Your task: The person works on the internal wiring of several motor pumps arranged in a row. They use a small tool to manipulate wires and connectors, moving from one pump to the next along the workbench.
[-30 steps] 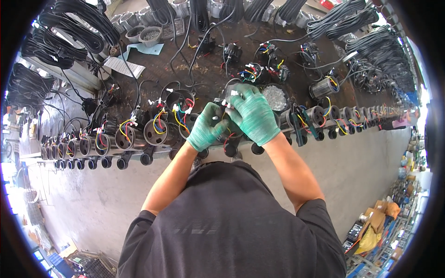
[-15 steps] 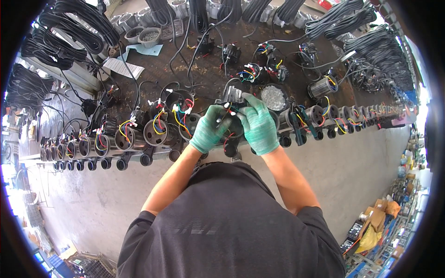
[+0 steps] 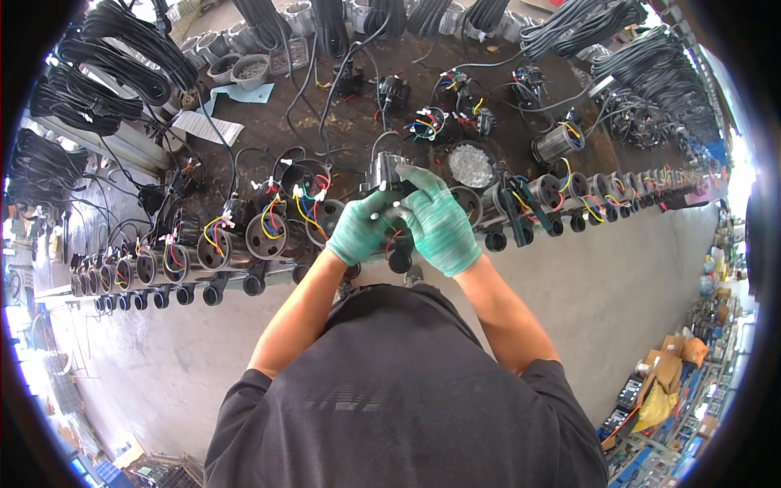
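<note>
My left hand [image 3: 358, 233], in a green glove, is closed at the lower end of a black and silver cylindrical part [image 3: 386, 168] with a black cable. Its fingertips are bent in among short wires with white end caps [image 3: 397, 204]. My right hand [image 3: 443, 228], also green-gloved, bends its thumb and some fingers to the same wires. Its forefinger reaches up along the part's right side. What lies between the fingertips is mostly hidden. Below the hands stands a row of metal housings [image 3: 266, 237] with coloured wires coming out.
Right of my hands sits a bowl of small clear pieces [image 3: 472, 165]. Pliers with dark green handles [image 3: 516, 213] rest across the housings. Coiled black cables [image 3: 130, 49] line the back and sides. A paper sheet [image 3: 207, 128] lies left on the dark bench [image 3: 272, 130].
The cylindrical part and both hands have shifted left, with the part now more upright. My right fingers have moved in closer to the left ones. The whole view has also shifted slightly.
</note>
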`<state>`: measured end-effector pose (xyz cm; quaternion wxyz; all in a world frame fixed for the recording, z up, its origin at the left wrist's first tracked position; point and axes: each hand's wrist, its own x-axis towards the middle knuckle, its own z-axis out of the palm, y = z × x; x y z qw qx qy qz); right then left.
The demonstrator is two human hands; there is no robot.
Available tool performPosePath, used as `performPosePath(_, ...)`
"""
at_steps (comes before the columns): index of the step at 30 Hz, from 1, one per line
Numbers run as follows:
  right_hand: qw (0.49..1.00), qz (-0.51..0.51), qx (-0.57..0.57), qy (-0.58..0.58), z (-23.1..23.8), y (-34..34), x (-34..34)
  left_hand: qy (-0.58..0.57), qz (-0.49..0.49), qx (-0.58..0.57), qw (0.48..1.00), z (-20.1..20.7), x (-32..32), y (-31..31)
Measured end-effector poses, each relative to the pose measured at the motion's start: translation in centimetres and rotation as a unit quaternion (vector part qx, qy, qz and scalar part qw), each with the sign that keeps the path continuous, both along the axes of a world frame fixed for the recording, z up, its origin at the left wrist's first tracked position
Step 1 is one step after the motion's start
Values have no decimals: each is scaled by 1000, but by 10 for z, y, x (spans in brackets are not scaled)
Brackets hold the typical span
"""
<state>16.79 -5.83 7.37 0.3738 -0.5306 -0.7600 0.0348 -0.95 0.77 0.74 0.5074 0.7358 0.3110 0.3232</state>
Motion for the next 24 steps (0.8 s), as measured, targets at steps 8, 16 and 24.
performPosePath(8, 946, -79, -87, 302, -5, -4, 21, -57, 31, -86, 994, -7, -2, 4)
performPosePath(16, 999, -22, 4, -44, 12, -7, 5, 1, 10, -53, 999, -6, -5, 2)
performPosePath(24, 969, -65, -136, 194, -13, -5, 2, -8, 14, -51, 999, 2, -2, -5)
